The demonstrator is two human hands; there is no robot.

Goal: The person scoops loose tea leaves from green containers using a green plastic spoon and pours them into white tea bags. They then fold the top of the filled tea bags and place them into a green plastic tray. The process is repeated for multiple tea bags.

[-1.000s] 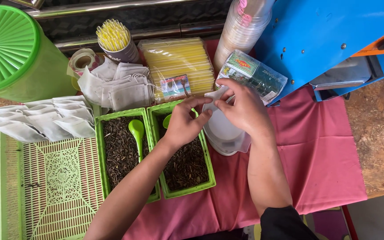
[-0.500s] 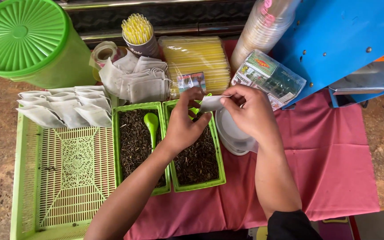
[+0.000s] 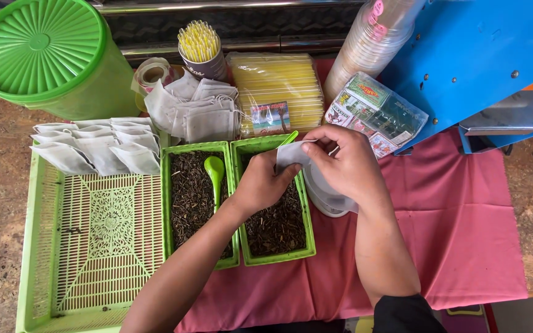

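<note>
- Left hand (image 3: 265,183) over the right-hand green plastic tray of dark dried tea leaves (image 3: 275,229), forearm running in from 7 o'clock, palm down, fingers curled.
- Left thumb and fingertips pinched on the lower edge of the small white paper filter bag (image 3: 292,152), bag sitting at 1 o'clock from the knuckles.
- Right hand (image 3: 345,161) at 3 o'clock of the left hand, forearm coming up from 5 o'clock, wrist bent inward, fingers closed on the bag's upper right edge.
- Both hands touching at the bag, bag held above the tray's top rim.
- Tip of a green plastic spoon handle (image 3: 290,137) poking out at 12 o'clock of the bag; cannot tell which hand holds it.
- White round bowl-like item (image 3: 325,198) under the right hand, mostly hidden.
- Second green tray of tea leaves (image 3: 191,197) at 9 o'clock, just beside the first, green plastic spoon (image 3: 214,171) lying in it.
- Large green lattice plastic tray (image 3: 97,243) further at 9 o'clock, row of filled white filter bags (image 3: 97,145) along its top edge.
- Loose stack of empty white filter bags (image 3: 198,111) at 11 o'clock.
- Pack of yellow straws in clear wrap (image 3: 277,92) at 12 o'clock.
- Pink cloth (image 3: 464,228) under the trays.
</note>
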